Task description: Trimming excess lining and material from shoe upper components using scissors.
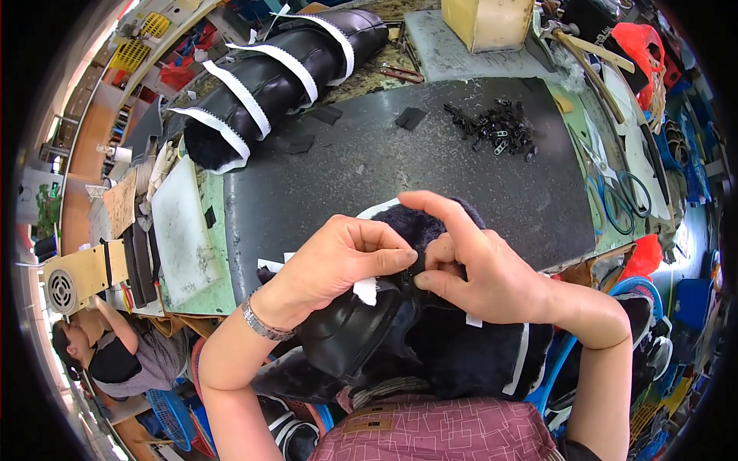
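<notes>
Work surface: one dark grey rubber-like mat (pixel 400 165) covering the bench, running far from the person.
Far left: one stack of black leather boot uppers (pixel 280 73) with four white zipper tapes showing.
Near centre: one black boot upper with dark fur lining and white zipper tape (pixel 415 338), held at the mat's near edge, against the person's lap.
Left hand (pixel 342 261): fingers pinched together on the white tape; one silver bracelet (pixel 261 324) on the wrist.
Right hand (pixel 469 265): thumb and fingers clamped on the zipper, touching the left fingertips, index finger raised.
Far right: one pile of small black zipper sliders (pixel 498 127).
Far centre: two small black patches (pixel 409 117).
</notes>
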`<state>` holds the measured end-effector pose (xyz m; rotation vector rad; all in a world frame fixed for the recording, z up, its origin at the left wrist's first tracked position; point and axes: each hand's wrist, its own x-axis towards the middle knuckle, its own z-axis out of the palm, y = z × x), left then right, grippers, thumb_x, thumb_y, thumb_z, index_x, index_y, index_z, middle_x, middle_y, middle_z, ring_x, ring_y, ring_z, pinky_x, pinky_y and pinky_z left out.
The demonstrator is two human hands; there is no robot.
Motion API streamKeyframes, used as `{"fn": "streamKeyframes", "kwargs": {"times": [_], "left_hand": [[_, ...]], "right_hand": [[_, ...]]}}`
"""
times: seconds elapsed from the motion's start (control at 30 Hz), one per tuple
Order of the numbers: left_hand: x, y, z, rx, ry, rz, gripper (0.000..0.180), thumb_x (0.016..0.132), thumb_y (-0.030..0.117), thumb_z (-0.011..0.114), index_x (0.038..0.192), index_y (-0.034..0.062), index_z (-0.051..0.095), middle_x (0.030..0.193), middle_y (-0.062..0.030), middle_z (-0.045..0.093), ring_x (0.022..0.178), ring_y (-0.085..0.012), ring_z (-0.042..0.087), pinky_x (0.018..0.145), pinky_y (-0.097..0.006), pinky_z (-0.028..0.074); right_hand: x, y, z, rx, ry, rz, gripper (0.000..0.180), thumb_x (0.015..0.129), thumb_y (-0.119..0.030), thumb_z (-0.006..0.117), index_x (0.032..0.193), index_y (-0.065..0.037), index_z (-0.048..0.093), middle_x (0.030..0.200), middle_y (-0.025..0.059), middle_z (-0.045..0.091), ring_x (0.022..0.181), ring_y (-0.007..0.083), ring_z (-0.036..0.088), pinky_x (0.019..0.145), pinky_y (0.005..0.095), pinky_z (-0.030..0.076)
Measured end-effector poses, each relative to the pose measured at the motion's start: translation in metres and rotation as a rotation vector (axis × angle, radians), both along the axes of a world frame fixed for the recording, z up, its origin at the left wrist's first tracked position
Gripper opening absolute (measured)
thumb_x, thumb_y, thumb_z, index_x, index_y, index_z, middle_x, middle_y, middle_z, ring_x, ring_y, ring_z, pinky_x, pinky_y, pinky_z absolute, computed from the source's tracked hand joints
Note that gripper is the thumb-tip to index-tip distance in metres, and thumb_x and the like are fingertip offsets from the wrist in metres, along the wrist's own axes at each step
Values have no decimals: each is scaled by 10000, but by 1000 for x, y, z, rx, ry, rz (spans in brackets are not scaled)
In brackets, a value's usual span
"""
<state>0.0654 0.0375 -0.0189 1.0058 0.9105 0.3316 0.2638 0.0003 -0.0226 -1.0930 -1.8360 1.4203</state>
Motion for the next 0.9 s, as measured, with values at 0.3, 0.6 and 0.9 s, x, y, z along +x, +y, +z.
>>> {"fn": "streamKeyframes", "kwargs": {"times": [0.3, 0.6, 0.9], "left_hand": [[3, -7, -2, 31, -22, 77, 109, 828, 95, 597, 861, -3, 631, 787, -15, 620, 721, -55, 550, 651, -187, 427], [6, -13, -2, 122, -51, 152, 110, 833, 117, 609, 844, 9, 630, 756, 32, 582, 705, -30, 491, 634, -185, 392], [4, -3, 1, 495, 46, 203, 116, 842, 102, 593, 766, 15, 589, 705, 30, 555, 653, -33, 474, 599, -205, 406]], "right_hand": [[-7, -8, -18, 1094, -214, -93, 264, 608, -58, 640, 863, 1, 604, 848, 65, 558, 554, 123, 507, 468, 235, 416], [-13, -17, -31, 1414, -266, -172, 203, 585, -89, 627, 761, 12, 617, 770, 72, 546, 620, 147, 542, 506, 231, 444], [-18, -4, -11, 1476, -380, -137, 115, 663, -66, 609, 766, -15, 608, 755, 57, 544, 626, 151, 522, 519, 248, 429]]}}
